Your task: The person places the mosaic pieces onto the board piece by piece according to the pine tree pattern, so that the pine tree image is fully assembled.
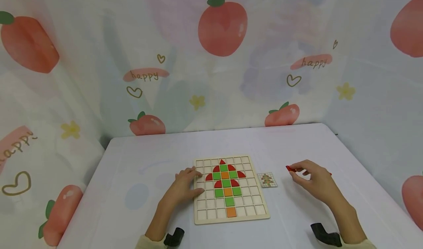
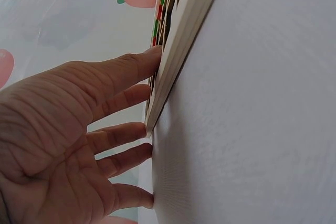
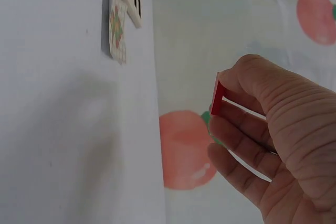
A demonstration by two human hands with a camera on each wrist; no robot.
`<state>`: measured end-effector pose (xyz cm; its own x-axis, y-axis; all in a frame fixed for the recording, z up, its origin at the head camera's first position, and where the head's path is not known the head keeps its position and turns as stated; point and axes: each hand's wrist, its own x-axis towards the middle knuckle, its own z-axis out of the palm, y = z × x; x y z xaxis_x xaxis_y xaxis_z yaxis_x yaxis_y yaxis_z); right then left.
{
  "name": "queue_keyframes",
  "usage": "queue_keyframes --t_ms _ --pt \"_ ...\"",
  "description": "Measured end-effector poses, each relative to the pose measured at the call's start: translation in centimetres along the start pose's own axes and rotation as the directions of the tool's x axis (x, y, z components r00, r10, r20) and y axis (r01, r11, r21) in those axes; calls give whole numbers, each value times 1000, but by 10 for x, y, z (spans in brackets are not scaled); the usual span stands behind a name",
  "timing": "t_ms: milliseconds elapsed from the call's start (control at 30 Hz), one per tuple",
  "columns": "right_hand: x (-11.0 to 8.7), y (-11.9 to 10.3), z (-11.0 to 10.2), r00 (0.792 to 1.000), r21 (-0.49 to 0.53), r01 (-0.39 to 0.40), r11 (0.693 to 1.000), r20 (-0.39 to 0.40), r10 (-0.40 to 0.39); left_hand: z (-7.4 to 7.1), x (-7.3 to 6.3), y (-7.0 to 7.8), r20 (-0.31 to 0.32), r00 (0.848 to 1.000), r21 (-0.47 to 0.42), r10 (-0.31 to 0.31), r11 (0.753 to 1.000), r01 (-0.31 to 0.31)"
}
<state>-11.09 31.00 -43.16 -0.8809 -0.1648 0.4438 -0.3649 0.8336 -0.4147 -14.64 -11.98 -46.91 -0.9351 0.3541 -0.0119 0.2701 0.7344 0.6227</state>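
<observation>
A wooden grid board (image 1: 211, 220) lies on the table, with green, red and orange tiles set in a tree-like pattern. At its left edge rests my left hand (image 1: 184, 186), thumb and fingertips touching the side and rim, as the left wrist view also shows. My right hand (image 1: 312, 179) is raised over the table to the right of the board. Between its thumb and fingers it pinches a small flat red tile (image 3: 217, 95), whose full shape is hidden by the fingers. The small pattern card (image 1: 267, 180) lies just right of the board, between it and that hand.
A speck of red (image 1: 330, 174) shows just behind the right hand. The white-covered table (image 1: 148, 161) meets a fruit-printed cloth backdrop (image 1: 228, 87) at its back and sides. Black straps (image 1: 325, 235) sit at both wrists.
</observation>
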Motion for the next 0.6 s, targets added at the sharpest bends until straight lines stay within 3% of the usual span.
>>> queue_keyframes --t_ms 333,600 --pt "9 -43 29 986 51 110 993 122 -116 -1 0 1 -3 1000 8 -5 1000 5" --pt "11 -70 58 946 92 165 982 269 -184 0 0 1 -3 1000 -1 -1 1000 1"
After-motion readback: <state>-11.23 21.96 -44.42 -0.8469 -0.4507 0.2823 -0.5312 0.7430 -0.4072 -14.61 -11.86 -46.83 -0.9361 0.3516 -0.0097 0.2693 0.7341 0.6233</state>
